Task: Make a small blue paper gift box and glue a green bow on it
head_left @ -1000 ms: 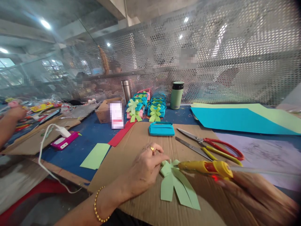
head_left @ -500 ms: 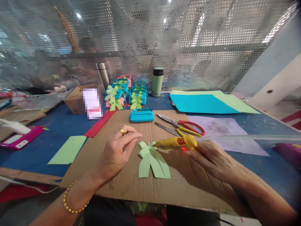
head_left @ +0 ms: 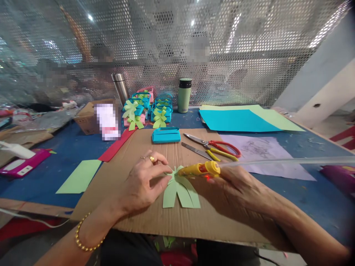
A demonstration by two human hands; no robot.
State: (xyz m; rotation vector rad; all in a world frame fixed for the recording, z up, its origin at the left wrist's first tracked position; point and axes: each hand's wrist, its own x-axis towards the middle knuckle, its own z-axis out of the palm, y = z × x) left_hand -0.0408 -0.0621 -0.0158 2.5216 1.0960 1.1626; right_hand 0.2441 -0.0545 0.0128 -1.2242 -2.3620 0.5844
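A light green paper bow [head_left: 180,189] with long tails lies on a sheet of brown cardboard [head_left: 130,173]. My left hand [head_left: 144,183] pinches the bow's left loop, fingers pressed together, a gold ring and a bead bracelet on it. My right hand [head_left: 238,188] grips a yellow glue gun [head_left: 201,169] with a long clear glue stick [head_left: 283,161] trailing right. The gun's nozzle points left and touches the bow's middle.
A blue paper box [head_left: 165,135] and two pairs of scissors [head_left: 213,147] lie further back on the cardboard. Behind stand finished bowed boxes [head_left: 149,111], a steel flask [head_left: 120,87], a green bottle [head_left: 184,95]. Blue and green paper sheets [head_left: 241,120] lie right, a green slip [head_left: 79,176] left.
The camera swung right, then steadied. The glue gun's nozzle moved left onto the bow's middle, and my left hand closed in on the bow's left loop.
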